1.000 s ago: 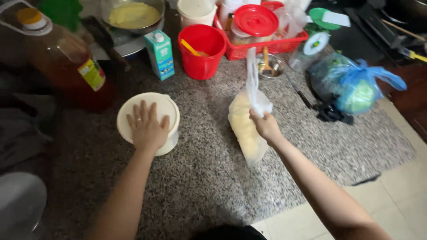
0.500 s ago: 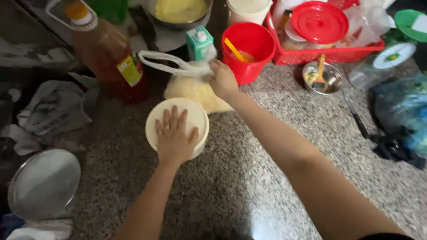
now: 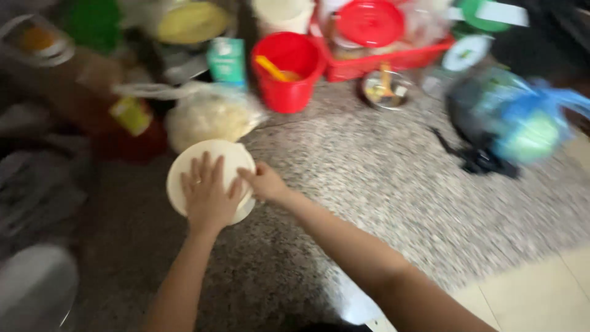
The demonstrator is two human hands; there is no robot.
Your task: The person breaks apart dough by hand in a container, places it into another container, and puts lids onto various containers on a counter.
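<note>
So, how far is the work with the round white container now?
Done: the clear bag of pale food lies on the counter behind the container, free of both hands. In hand: the left hand lies flat on the cream lid of the round white container, and the right hand touches the lid's rim. Left: the blurred picture does not show whether the lid is seated or loose.

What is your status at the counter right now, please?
Left hand flat on the tub lid. Right hand at its rim, holding nothing. Bag lies just behind the tub, red bucket beyond.
</note>
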